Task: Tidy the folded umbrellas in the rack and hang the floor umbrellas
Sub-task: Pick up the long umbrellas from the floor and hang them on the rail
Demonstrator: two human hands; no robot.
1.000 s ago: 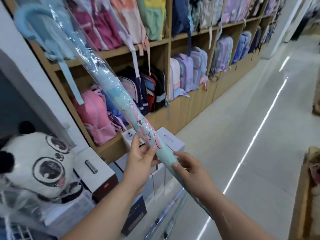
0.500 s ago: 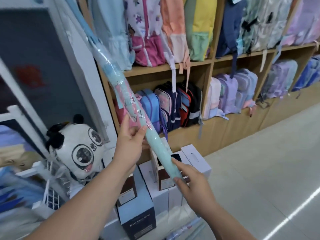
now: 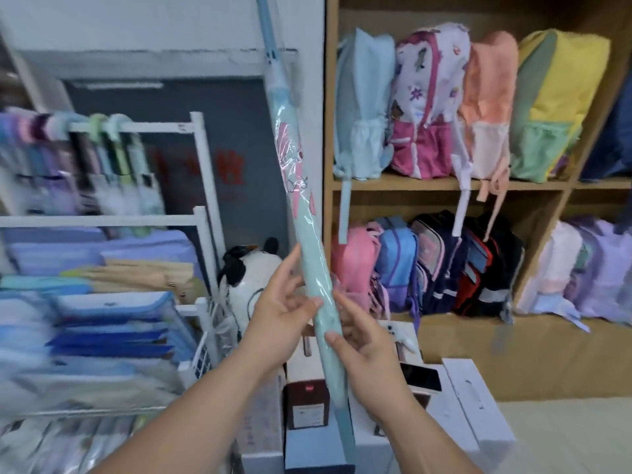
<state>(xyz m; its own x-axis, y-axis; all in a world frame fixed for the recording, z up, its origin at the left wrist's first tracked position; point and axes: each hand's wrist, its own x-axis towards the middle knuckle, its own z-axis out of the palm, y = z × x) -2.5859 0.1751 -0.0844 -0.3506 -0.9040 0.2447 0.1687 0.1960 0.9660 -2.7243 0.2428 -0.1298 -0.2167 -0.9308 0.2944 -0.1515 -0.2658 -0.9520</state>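
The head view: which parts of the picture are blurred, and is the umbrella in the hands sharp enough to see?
In the head view, the white rack and the hanging umbrellas on the left are smeared sideways by motion blur; the wrapped teal umbrella, the left hand and the right hand are fairly sharp; its plastic sleeve shows light glare; the backpacks are only slightly soft.

One long wrapped umbrella (image 3: 309, 254), two hands, four backpacks on the upper shelf (image 3: 444, 183), one panda plush (image 3: 251, 275), and one white rack (image 3: 201, 213).
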